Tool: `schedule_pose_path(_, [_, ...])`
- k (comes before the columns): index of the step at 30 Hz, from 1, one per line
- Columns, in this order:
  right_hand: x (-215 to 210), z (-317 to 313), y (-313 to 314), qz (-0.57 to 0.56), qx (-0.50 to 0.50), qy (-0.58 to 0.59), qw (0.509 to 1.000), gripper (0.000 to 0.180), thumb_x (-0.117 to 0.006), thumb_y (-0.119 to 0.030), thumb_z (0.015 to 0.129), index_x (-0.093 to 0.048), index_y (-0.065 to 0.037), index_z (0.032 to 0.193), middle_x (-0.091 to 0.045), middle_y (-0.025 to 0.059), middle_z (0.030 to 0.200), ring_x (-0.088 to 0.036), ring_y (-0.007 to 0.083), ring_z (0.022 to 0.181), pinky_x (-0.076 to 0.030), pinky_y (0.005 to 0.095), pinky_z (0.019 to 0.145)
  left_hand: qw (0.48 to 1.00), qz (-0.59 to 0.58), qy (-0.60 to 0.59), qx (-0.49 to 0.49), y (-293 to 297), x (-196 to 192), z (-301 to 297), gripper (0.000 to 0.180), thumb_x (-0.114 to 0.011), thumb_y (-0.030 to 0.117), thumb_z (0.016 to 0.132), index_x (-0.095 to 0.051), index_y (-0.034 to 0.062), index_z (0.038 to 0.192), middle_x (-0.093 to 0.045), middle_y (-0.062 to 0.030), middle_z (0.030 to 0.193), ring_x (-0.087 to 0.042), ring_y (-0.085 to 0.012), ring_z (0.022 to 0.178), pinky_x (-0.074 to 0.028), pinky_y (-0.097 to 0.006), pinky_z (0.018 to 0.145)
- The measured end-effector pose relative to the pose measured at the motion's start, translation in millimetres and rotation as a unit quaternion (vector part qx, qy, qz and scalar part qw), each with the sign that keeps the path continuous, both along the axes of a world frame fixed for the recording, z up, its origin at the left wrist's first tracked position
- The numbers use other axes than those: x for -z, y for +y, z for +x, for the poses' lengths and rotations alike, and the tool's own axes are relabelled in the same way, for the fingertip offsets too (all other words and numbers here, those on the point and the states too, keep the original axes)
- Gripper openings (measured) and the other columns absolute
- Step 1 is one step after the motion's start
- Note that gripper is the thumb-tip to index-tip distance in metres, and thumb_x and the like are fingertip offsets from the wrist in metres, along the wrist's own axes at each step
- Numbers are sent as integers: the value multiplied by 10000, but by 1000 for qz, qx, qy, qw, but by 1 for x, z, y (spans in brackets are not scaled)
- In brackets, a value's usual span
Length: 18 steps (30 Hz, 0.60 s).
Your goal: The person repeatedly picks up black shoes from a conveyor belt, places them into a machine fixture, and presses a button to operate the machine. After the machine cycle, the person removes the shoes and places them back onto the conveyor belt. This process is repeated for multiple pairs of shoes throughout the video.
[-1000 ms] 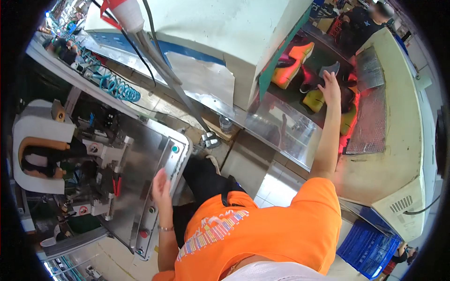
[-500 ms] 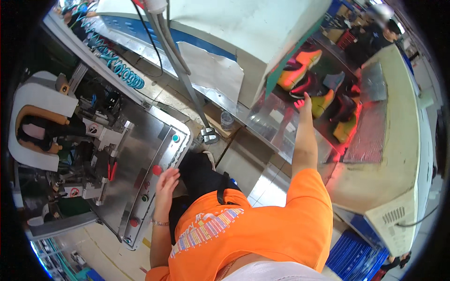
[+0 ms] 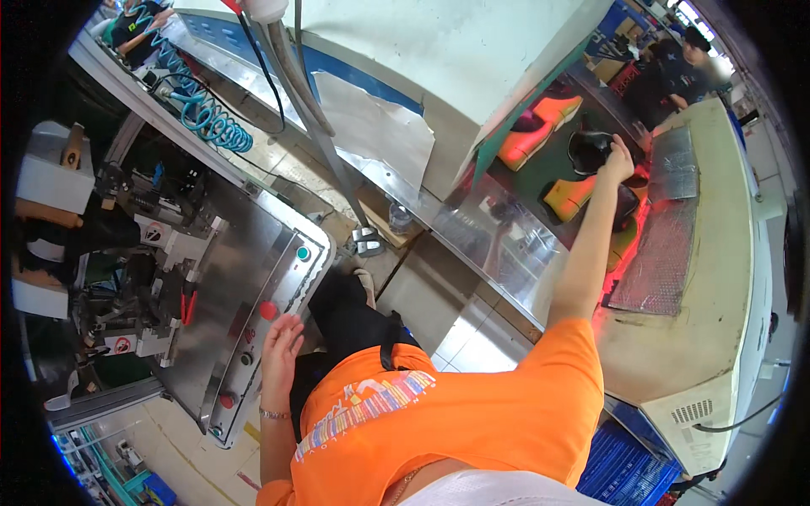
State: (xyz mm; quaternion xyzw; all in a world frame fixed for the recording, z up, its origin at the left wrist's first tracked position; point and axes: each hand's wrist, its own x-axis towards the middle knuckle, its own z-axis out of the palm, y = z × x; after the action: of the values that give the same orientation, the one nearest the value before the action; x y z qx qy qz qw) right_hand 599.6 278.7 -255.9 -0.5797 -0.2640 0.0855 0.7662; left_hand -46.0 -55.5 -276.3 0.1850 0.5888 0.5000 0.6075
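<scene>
My right hand reaches into the red-lit opening of a large machine, its fingers curled on the edge of a dark shoe upper. Around it on the dark green surface lie other shoe uppers: an orange one and an orange-yellow one at the left, a yellow-orange one nearer me. Another dark upper and a yellow one sit under my right wrist's side. My left hand hovers beside a red button on a metal control panel, fingers apart, holding nothing.
At the left stands a machine with clamps and red-handled pliers. A coiled teal hose hangs behind it. A metal post rises between the machines. Blue crates are at lower right. A co-worker is at far right.
My right hand has moved farther in and to the right, now on the dark upper, which is turned. My left hand's fingers have spread; it stays by the panel. The view has shifted slightly.
</scene>
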Motion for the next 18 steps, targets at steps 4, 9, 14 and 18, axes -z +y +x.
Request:
schedule_pose_path(4, [-86,-86,-102,28,-195,-95,976,252,-543,17,766,-664,47,986,-650,90,955,-576,138,849,-424,225,807,978,70,-137,138,41,-36,58,429,-510,166,909,-401,58,1309,-488,-118,1284,-470,-209,1176,-373,-381,982])
schedule_pose_path(9, [-155,-226,-223,-102,-394,-286,868,200,-590,-139,795,-676,36,835,-652,46,794,-487,69,587,-362,235,511,815,84,-511,261,41,-28,146,653,-547,394,881,-241,169,1412,-261,-130,1449,-302,-278,1318,-303,-531,1028])
schedule_pose_path(14, [-133,-320,-271,-27,-764,-235,601,69,-603,-26,676,-670,-40,679,-544,41,561,-432,128,477,-280,277,462,827,95,-539,128,30,-64,122,762,-555,617,767,-393,142,1340,-405,-56,1385,-360,-234,1283,-290,-502,1034])
schedule_pose_path(18, [-103,-401,-264,28,-866,-152,475,202,-691,66,656,-544,-71,635,-532,29,632,-442,127,579,-312,267,536,856,246,-454,-8,-2,-79,49,626,-490,524,873,-424,84,1312,-470,-76,1327,-428,-227,1233,-281,-420,1060])
